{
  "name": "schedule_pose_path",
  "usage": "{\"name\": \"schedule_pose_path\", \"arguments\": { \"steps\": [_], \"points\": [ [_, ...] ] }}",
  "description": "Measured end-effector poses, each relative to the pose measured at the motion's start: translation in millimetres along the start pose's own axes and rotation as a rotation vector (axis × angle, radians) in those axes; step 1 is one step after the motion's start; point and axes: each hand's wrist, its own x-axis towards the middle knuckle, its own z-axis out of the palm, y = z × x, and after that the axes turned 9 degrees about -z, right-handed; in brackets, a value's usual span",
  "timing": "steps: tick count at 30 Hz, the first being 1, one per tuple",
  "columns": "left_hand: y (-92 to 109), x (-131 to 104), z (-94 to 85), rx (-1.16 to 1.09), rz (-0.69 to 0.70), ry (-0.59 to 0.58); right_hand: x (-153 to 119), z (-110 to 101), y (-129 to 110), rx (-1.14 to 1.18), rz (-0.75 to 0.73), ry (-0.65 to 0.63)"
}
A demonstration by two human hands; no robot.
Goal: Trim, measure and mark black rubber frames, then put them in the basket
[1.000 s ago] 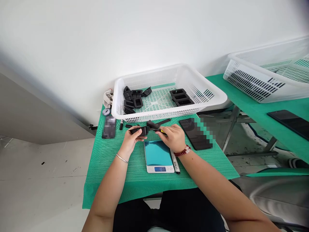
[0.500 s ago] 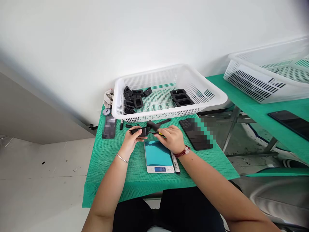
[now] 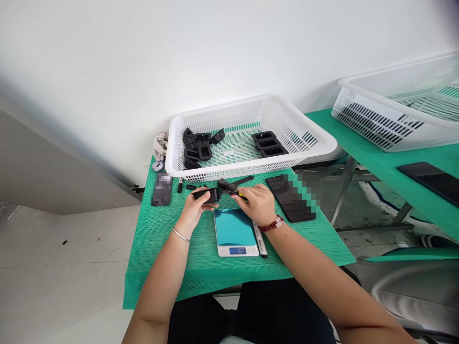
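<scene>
My left hand [image 3: 194, 210] is closed on a black rectangular plastic part [image 3: 213, 195], holding it above the mat with the thumb on its near side. In my right hand [image 3: 259, 204] is a utility knife [image 3: 241, 195] with a yellow handle, its thin blade directed left at the part. Whether the blade touches the part I cannot tell. Below both hands lies a digital scale [image 3: 234, 229], its display reading about 0.0. A white marker pen [image 3: 262, 242] rests along the scale's right side. Behind the hands are dark scraps or tools [image 3: 226, 185], unclear in kind.
A white plastic basket [image 3: 247, 168] at the back holds several black parts [image 3: 195, 143] on the left and three more [image 3: 269, 144] on the right. A dark phone-like slab [image 3: 287, 203] lies right on the green mat [image 3: 154, 267]. Another basket [image 3: 387, 98] stands farther right.
My right hand has shifted slightly right with the knife, and more of the yellow handle shows. My left hand keeps the black part in nearly the same place.
</scene>
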Motion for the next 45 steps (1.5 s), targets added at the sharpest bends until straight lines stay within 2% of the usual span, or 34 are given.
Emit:
{"name": "schedule_pose_path", "arguments": {
  "steps": [15, 24, 38, 45],
  "points": [
    [2.8, -2.5, 2.3, 0.006, -0.005, -0.031, 0.5, -0.6, 0.0, 0.019, -0.038, 0.001],
    [2.8, -1.3, -0.1, 0.027, 0.027, 0.035, -0.1, 0.8, -0.5, 0.023, -0.044, 0.002],
    [4.3, -3.5, 2.1, 0.032, 0.024, 0.041, 4.2, -1.6, -4.4, 0.101, -0.094, 0.034],
    [2.6, -1.5, 0.0, 0.020, 0.018, 0.048, 2.8, 0.1, -3.2, 0.137, -0.078, -0.045]
  ]
}}
